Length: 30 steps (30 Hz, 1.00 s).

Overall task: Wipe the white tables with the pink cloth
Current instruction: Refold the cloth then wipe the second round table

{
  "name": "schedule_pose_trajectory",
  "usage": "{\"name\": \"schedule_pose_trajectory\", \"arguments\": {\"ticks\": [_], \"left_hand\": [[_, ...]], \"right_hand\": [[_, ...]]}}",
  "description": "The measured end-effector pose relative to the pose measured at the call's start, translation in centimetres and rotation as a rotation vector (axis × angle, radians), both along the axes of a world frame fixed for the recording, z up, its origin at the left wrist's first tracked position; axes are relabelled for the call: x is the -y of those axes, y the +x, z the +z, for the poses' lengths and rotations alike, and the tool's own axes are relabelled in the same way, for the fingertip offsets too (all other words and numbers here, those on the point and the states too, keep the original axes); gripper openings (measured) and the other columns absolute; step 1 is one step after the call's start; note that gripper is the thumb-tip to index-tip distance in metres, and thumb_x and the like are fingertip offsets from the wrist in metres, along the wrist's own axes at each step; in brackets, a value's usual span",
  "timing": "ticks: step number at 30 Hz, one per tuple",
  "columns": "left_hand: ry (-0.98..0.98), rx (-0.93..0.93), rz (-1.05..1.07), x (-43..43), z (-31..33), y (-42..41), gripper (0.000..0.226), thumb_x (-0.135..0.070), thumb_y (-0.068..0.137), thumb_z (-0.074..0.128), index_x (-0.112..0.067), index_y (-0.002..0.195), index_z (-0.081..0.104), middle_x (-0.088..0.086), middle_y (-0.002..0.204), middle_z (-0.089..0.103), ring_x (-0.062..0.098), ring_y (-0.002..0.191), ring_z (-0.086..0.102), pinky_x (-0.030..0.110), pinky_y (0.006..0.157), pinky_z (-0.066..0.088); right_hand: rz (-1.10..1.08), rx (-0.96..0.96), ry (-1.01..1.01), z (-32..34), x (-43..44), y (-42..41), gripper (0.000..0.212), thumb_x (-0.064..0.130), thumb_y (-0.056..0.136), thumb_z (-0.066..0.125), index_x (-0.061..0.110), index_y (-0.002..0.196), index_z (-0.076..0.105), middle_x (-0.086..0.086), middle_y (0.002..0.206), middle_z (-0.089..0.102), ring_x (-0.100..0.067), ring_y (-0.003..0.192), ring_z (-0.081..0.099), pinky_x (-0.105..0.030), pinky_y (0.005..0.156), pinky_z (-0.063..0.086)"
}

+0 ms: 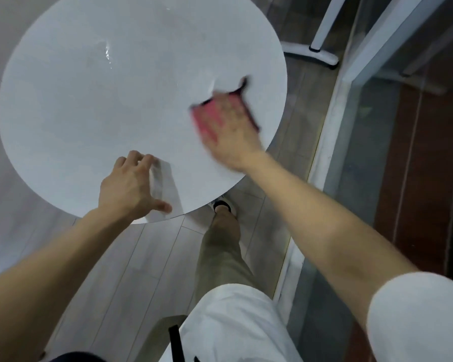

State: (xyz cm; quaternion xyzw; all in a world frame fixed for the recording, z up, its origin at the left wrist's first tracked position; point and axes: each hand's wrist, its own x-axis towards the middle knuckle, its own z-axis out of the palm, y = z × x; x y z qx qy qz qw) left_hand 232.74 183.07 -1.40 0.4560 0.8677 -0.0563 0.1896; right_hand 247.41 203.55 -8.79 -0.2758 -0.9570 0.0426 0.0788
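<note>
Motion blur smears the right hand (230, 129) and the pink cloth (203, 120) under it, but the fingers look spread flat, pressing the cloth onto the round white table (89, 100) near its right edge. The left hand (127, 186) holds nothing and props its bent fingertips on the near rim. Pale plank floor (131, 257) lies below, with a glass partition (377, 131) at right.

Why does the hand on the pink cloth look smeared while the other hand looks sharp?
Head view: the right hand and pink cloth are motion-blurred, likely mid-wipe; the left hand, resting on the white table near its edge, is sharper. Same view: glare streaks shine on its far side.
</note>
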Motion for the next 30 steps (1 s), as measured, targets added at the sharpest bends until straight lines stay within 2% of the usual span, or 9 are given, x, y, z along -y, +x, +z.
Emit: {"name": "schedule_pose_trajectory", "arguments": {"ticks": [2,4,9,13,18,23,25,28,30], "left_hand": [[0.001,-0.02,-0.017,0.6,0.0,0.4,0.113,-0.066,0.045,0.1,-0.035,0.142,0.05,-0.007,0.135,0.047,0.023,0.124,0.045,0.046,0.078,0.056],[0.013,-0.039,-0.045,1.1,-0.2,1.2,0.114,-0.068,0.047,0.099,-0.035,0.144,0.049,-0.007,0.138,0.047,0.024,0.125,0.045,0.046,0.079,0.057],[0.016,0.011,-0.021,0.0,0.5,0.9,0.118,-0.063,0.056,0.098,-0.036,0.154,0.039,-0.005,0.151,0.041,0.026,0.137,0.04,0.048,0.092,0.054],[-0.084,0.012,-0.039,-0.4,1.3,-0.1,0.141,-0.072,0.054,0.095,-0.049,0.165,0.011,-0.004,0.15,0.037,0.026,0.138,0.037,0.051,0.097,0.056],[-0.051,0.028,-0.036,-3.8,2.1,0.8,0.118,-0.087,0.053,0.084,-0.046,0.154,0.038,-0.001,0.146,0.04,0.026,0.14,0.038,0.05,0.103,0.052],[-0.06,0.039,-0.049,-7.2,1.7,0.7,0.135,-0.081,0.05,0.09,-0.05,0.162,0.021,0.0,0.17,0.022,0.031,0.156,0.025,0.057,0.115,0.044],[-0.08,0.008,-0.062,-7.4,1.7,0.7,0.138,-0.083,0.045,0.09,-0.052,0.161,0.021,-0.001,0.166,0.026,0.032,0.15,0.03,0.056,0.108,0.049],[-0.089,-0.024,-0.075,-6.8,1.5,0.9,0.143,-0.085,0.047,0.088,-0.05,0.165,0.016,0.0,0.169,0.024,0.032,0.152,0.029,0.056,0.109,0.05],[-0.103,-0.033,-0.092,-6.7,1.4,1.3,0.142,-0.086,0.051,0.086,-0.049,0.167,0.014,0.0,0.172,0.019,0.032,0.155,0.025,0.056,0.111,0.048]], "right_hand": [[0.413,0.07,0.003,0.0,3.1,1.2,0.059,0.055,0.113,0.032,0.038,0.17,0.026,-0.015,0.176,0.026,-0.032,0.166,0.016,-0.049,0.136,0.004],[0.529,0.1,-0.037,0.4,0.8,2.9,0.066,0.065,0.111,0.035,0.04,0.171,0.022,-0.01,0.181,0.014,-0.026,0.168,0.008,-0.041,0.136,-0.003],[-0.193,0.147,-0.13,1.1,-6.8,2.4,0.086,0.083,0.101,0.013,0.037,0.173,0.005,-0.014,0.181,-0.005,-0.027,0.168,-0.01,-0.047,0.135,-0.005],[-0.212,0.177,-0.104,1.0,-5.9,0.8,0.083,0.076,0.101,0.013,0.037,0.173,0.002,-0.015,0.181,-0.007,-0.028,0.167,-0.011,-0.049,0.135,-0.005],[-0.195,0.208,-0.085,0.7,-6.8,2.4,0.079,0.071,0.104,0.015,0.035,0.173,0.002,-0.015,0.181,-0.005,-0.028,0.168,-0.009,-0.049,0.135,-0.003],[-0.251,0.152,-0.078,1.1,-5.9,0.5,0.074,0.06,0.107,0.018,0.031,0.174,0.004,-0.017,0.18,-0.003,-0.031,0.168,-0.006,-0.051,0.135,0.0],[-0.124,0.142,-0.066,1.1,-2.7,-0.2,0.07,0.054,0.11,0.016,0.027,0.174,0.003,-0.018,0.18,-0.005,-0.032,0.168,-0.008,-0.053,0.134,0.002],[0.391,0.17,-0.06,0.9,-1.7,1.0,0.062,0.051,0.115,0.014,0.033,0.173,0.002,-0.008,0.182,-0.004,-0.024,0.168,-0.01,-0.049,0.136,0.002],[0.427,0.169,-0.064,1.1,-6.6,1.8,0.059,0.051,0.116,0.017,0.04,0.172,0.002,-0.003,0.182,-0.002,-0.019,0.168,-0.008,-0.043,0.136,-0.002]]}}
